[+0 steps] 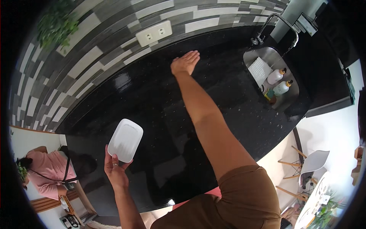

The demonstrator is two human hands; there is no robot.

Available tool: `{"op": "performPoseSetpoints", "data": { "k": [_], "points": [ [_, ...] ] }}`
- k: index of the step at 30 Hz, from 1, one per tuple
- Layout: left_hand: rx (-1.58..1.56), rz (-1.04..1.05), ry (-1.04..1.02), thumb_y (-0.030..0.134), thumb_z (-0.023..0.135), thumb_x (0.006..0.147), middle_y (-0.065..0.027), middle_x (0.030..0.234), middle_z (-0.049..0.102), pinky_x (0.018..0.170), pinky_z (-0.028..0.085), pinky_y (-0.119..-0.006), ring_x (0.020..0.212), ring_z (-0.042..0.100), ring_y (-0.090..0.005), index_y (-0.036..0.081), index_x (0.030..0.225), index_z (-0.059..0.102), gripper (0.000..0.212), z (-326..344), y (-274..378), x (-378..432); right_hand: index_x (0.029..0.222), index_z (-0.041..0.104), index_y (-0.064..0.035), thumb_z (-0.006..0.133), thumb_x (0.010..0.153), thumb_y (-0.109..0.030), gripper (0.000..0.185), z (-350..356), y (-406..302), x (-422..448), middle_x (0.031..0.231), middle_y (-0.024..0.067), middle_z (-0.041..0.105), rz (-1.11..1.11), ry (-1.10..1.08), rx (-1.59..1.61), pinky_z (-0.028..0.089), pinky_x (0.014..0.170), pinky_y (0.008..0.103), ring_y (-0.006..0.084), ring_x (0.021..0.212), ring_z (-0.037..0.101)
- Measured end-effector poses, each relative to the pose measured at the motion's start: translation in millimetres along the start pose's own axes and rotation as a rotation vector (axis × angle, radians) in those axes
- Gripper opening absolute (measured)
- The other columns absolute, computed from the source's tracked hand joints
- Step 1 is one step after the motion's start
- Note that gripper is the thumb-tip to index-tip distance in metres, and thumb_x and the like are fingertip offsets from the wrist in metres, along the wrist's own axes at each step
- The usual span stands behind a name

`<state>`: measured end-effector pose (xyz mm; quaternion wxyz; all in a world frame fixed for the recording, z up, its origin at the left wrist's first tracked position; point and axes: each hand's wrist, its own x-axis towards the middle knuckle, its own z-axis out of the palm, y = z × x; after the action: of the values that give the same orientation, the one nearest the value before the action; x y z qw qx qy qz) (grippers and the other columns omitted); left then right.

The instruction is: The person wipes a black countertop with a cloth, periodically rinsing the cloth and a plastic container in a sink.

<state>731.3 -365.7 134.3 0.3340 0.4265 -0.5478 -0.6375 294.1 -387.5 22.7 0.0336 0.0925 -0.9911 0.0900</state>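
Observation:
A small white rectangular tray (125, 140) with rounded corners is held by its near edge in my left hand (116, 169), above the left part of a glossy black stone countertop (160, 123). The thumb lies over the tray's rim. My right hand (186, 62) reaches far across the countertop towards the tiled wall, its palm down and its fingers close together, pointing right. Nothing shows in it; whether something lies beneath the palm is hidden.
At the right, a steel sink (291, 100) holds pump bottles (281, 88), a white textured cloth (260, 70) and a sponge (269, 94) below a curved faucet (281, 18). A wall outlet (154, 33) sits behind. Another person (50, 171) in pink stands at the left; chairs (314, 164) stand lower right.

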Motion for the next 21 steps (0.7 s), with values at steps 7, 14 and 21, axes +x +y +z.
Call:
{"op": "performPoseSetpoints", "data": {
  "k": [7,14,21],
  "points": [
    [-0.008,-0.017,-0.002,0.012,0.045,0.097,-0.014,0.132,0.05,0.072,0.06,-0.041,0.109,0.058,-0.0259,0.004,0.139,0.038,0.043,80.6,-1.4,-17.0,0.142,0.013,0.0132,0.026,0.097,-0.042,0.072,-31.9,175.6,94.9,0.151,0.0286,0.012,0.269,0.014,-0.027,0.006,0.114,0.048,0.0402,0.142,0.009],
    [-0.026,-0.019,-0.049,0.014,0.047,0.097,-0.0137,0.132,0.05,0.071,0.06,-0.041,0.108,0.059,-0.0255,0.005,0.139,0.039,0.044,127.6,10.8,-27.6,0.139,0.021,0.0154,0.03,0.097,-0.046,0.075,-64.5,222.5,50.8,0.148,0.0315,0.019,0.128,0.01,-0.051,0.013,0.113,0.0467,0.041,0.14,0.016],
    [-0.012,0.05,-0.136,0.017,0.05,0.096,-0.0133,0.131,0.051,0.072,0.059,-0.042,0.11,0.058,-0.0258,0.004,0.14,0.038,0.047,189.0,14.2,-30.6,0.139,0.024,0.0132,0.033,0.094,-0.049,0.078,-27.5,115.8,-37.5,0.149,0.0298,0.017,-0.368,-0.037,0.147,0.01,0.114,0.049,0.0412,0.14,0.014]
  ]
}}
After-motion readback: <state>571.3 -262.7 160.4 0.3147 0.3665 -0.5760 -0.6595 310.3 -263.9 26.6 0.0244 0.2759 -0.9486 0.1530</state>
